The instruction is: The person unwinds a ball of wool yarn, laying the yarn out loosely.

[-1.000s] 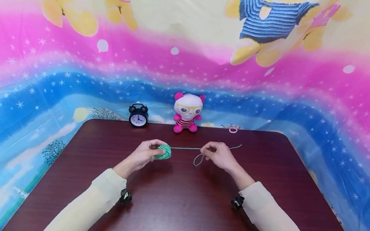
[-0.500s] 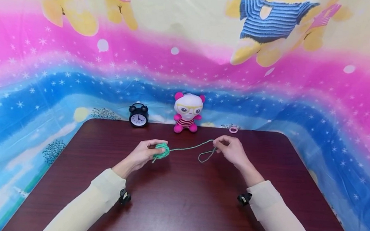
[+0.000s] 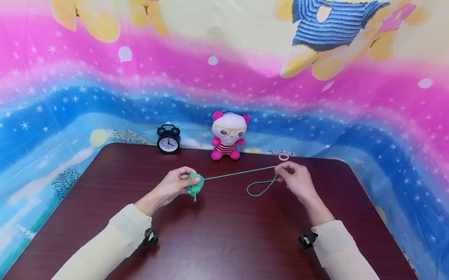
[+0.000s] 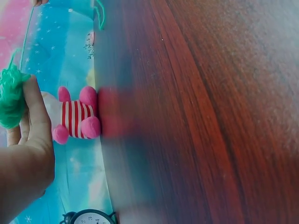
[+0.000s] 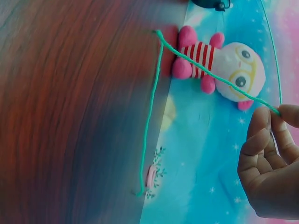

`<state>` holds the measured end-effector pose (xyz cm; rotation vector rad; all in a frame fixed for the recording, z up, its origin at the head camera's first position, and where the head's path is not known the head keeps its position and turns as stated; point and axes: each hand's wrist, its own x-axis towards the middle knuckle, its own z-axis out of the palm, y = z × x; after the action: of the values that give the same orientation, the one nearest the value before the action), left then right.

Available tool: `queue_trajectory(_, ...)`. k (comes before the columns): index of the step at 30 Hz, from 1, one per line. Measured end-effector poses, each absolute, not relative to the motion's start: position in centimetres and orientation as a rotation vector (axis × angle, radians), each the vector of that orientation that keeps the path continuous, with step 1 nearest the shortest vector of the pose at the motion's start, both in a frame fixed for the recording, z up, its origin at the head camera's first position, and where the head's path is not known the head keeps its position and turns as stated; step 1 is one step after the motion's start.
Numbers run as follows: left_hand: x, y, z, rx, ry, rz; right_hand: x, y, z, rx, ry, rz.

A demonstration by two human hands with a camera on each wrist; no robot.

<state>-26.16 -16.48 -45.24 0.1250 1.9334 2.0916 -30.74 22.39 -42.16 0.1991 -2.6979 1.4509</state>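
Rightward went the right hand [image 3: 298,179], pinching a thin green yarn strand [image 3: 239,173], so more stretched straight from the round green yarn ball [image 3: 196,188] the left hand [image 3: 173,183] pinched above the red-brown wooden table [image 3: 213,251].

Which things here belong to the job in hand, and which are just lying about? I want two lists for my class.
In use:
green yarn ball, held in the left hand
yarn strand, pinched in the right hand

Apparently just lying about, untouched:
black alarm clock
plush panda
pink ring
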Motion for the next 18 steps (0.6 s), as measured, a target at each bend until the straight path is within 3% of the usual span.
queue_trajectory(18,-26.2,-17.1,-45.6,0.200,2.118,1.876,-30.7,25.4,-41.5,0.048,-2.684,1.451)
